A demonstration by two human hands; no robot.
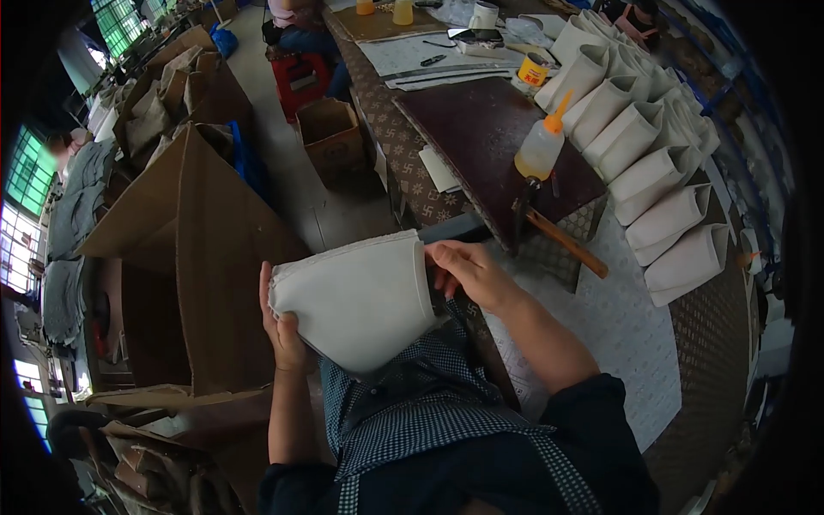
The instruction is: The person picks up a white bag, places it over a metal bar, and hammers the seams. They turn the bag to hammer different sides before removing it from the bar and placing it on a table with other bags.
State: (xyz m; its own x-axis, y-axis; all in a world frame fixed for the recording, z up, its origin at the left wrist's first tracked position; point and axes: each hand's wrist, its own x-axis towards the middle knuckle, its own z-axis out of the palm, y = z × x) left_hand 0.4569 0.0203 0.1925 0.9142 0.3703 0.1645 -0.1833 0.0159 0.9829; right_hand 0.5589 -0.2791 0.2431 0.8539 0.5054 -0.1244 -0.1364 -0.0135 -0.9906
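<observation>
An off-white piece of stiff material, shaped like a boot shaft, lies in front of me above my lap. My left hand grips its left edge, the thumb on top and the fingers behind. At the right edge, my right hand has its fingers curled and pressed against the piece's seamed rim. A dark bar juts from the table and meets the piece's upper right corner; whether it runs inside is hidden. Several similar off-white pieces stand folded in a row on the table at right.
A dark board carries a squeeze bottle with an orange nozzle. Beside it lies a wooden-handled hammer. A yellow tin stands farther back. Large cardboard box at left; smaller box on the floor. Another person sits on a red stool.
</observation>
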